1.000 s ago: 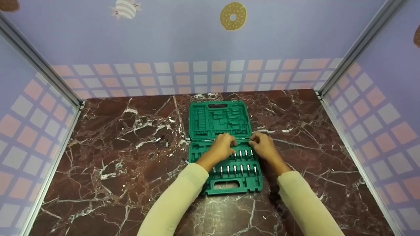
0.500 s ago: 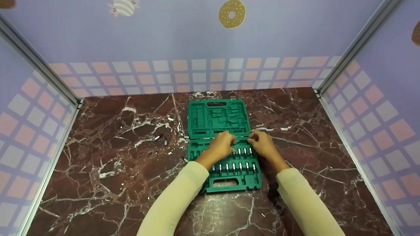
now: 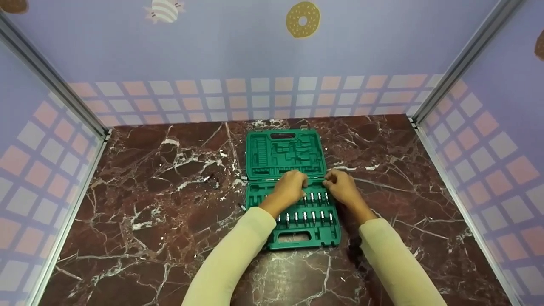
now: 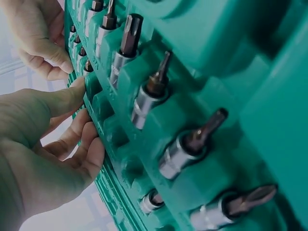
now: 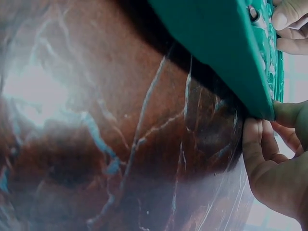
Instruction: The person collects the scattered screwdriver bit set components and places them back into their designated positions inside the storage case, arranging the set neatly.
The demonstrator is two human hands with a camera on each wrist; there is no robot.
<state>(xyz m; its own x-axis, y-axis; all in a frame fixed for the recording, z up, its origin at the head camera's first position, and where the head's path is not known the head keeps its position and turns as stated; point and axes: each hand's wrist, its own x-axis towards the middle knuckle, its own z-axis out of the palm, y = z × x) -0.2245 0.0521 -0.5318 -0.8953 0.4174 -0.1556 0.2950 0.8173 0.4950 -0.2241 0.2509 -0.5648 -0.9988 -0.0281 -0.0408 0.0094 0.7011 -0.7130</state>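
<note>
A green bit-socket case (image 3: 308,244) lies unfolded on the marble table, with chrome bit sockets (image 3: 313,217) in two rows of its near half. My left hand (image 3: 289,187) reaches over that half, its thumb and curled fingers at the inner bit socket (image 4: 88,66) of the upper row; its grip there is partly hidden. In the left wrist view, hollow slots (image 4: 115,130) run beside that bit. My right hand (image 3: 342,189) pinches the case's right edge near the hinge. The right wrist view shows its thumb on top and its fingers (image 5: 255,137) against the side.
Loose bit sockets (image 3: 208,178) lie on the table (image 3: 140,191) left of the case, and another (image 3: 243,207) rests close by its left edge. The moulded lid (image 3: 284,153) lies flat toward the back wall. Patterned panels (image 3: 476,123) enclose the table on three sides.
Both hands keep nearly the same place over the case and at its edge. The head view has shifted slightly; the loose bit sockets have not moved on the table.
</note>
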